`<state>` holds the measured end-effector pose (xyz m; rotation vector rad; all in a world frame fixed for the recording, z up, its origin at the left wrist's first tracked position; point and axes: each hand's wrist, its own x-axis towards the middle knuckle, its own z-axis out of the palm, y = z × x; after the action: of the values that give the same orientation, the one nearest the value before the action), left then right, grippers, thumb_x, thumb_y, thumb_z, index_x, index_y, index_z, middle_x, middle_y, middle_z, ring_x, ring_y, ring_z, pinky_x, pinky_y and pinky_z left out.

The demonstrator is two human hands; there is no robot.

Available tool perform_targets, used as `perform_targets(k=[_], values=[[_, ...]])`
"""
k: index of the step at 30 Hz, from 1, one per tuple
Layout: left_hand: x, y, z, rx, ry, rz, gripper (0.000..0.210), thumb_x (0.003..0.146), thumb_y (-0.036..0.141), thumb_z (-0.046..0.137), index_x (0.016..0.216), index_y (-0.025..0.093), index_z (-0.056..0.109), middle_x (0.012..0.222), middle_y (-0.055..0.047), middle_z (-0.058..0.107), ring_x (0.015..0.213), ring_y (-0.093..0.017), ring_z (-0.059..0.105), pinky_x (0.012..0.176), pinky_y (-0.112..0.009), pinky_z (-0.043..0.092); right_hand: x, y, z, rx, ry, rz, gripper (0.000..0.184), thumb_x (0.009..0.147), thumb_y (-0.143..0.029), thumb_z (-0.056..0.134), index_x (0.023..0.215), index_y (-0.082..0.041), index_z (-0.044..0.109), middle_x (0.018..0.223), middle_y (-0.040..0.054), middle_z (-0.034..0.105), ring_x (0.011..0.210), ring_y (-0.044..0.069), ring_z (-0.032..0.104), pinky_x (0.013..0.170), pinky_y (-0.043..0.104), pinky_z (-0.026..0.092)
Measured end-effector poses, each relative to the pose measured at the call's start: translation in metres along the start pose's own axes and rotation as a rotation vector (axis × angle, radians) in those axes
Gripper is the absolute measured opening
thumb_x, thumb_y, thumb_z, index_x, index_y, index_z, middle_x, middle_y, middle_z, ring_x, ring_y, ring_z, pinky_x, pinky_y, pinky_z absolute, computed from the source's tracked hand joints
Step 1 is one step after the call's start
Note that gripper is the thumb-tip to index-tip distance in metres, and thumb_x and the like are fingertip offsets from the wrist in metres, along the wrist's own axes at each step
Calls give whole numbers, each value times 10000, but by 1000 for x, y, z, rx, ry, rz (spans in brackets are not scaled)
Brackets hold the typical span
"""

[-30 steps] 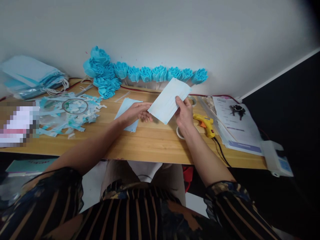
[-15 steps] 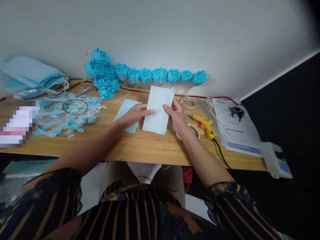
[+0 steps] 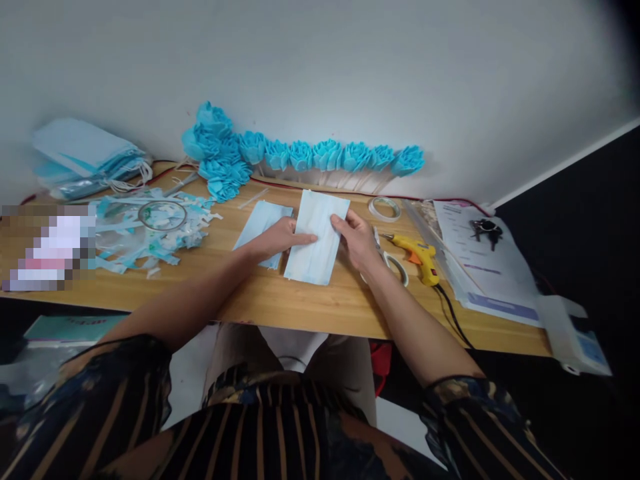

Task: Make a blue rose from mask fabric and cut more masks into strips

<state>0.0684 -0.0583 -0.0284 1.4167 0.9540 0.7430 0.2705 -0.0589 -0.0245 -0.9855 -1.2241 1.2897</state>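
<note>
A pale blue face mask sheet (image 3: pixel 320 257), with no ear loops to be seen, is held up over the table between both hands. My left hand (image 3: pixel 280 240) grips its left edge, thumb across the front and fingers behind. My right hand (image 3: pixel 354 239) pinches its upper right edge in the same way. Under and behind my left hand, more light blue mask sheets (image 3: pixel 257 223) lie on the table. Beside my right wrist are a roll of white tape (image 3: pixel 399 268) and a yellow hot glue gun (image 3: pixel 423 259).
Blue flowers (image 3: pixel 327 155) on thin stems lean along the wall. At left are stacked masks (image 3: pixel 83 150), blue and white scraps (image 3: pixel 120 257) and a metal ring (image 3: pixel 163 215). Another tape roll (image 3: pixel 385 209), papers (image 3: pixel 480 267) and keys (image 3: pixel 486 230) lie to the right.
Both hands have brought the mask sheet slightly lower and nearer to me. My head view has shifted a little, so the table's things appear farther right. Both hands keep their hold.
</note>
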Motion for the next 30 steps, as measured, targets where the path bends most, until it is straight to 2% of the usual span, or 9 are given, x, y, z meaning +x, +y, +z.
perform_targets(k=[5,10,14,19,26,30], values=[[1,1,3,-84,8,14,452,765,577,761,810,127,737,783,-84,744,670,-180,658,597,-286,506,3,6,-2,40,55,2,367,643,-503,861,876,-241,752,833,-28,764,749,175,667,738,322,537],[4,-3,3,-139,49,61,474,819,615,694,739,148,725,661,-95,708,692,-231,681,594,-314,515,4,6,-2,36,77,8,359,628,-503,866,841,-236,755,775,-29,755,728,176,666,733,324,536],[5,-3,4,-124,56,44,460,824,602,694,752,148,723,624,-81,687,708,-242,690,613,-319,517,4,7,-3,57,67,11,351,638,-480,876,874,-242,772,770,-38,758,724,167,673,756,321,536],[2,3,5,-89,59,38,435,807,577,724,770,143,716,620,-63,675,667,-211,661,597,-298,486,5,9,-3,74,76,6,327,651,-463,876,861,-231,778,810,-34,777,706,152,668,740,306,533],[-1,7,4,-37,59,15,446,779,568,749,698,137,670,552,-13,601,468,-106,485,452,-240,325,5,11,-3,55,79,17,360,646,-501,864,847,-223,756,807,-28,772,722,163,676,725,311,541],[2,2,2,-110,71,9,367,758,489,791,767,132,706,663,-42,691,559,-132,583,542,-253,438,5,10,-4,66,62,18,394,688,-581,821,829,-223,733,774,-22,749,739,177,684,707,318,549]])
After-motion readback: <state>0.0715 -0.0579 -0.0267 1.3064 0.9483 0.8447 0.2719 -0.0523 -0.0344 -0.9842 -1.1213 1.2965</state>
